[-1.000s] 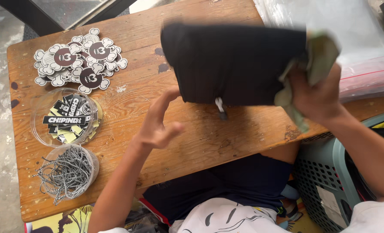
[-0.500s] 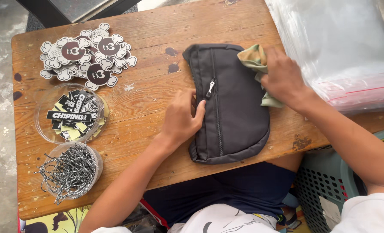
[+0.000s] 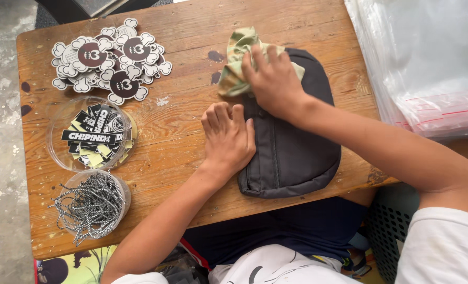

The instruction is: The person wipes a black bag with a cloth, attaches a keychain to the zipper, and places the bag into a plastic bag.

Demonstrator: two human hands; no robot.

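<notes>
Wiping step: right hand [image 3: 273, 79] fingers clamped on green cloth [image 3: 236, 60] atop black pouch [image 3: 294, 147]; left hand [image 3: 227, 138] flat, fingers together, steadying it on desk [image 3: 192, 31]. Next likely calls for sweeping across fabric.

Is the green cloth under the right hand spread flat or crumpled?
Crumpled. The green cloth is bunched into folds under the right hand, which presses it onto the dark pouch; it does not lie flat.

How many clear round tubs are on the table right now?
2, both at the table's left edge. One clear tub holds black and yellow labels; the other clear tub, just below it, holds ball chains. None seems hidden.
</notes>
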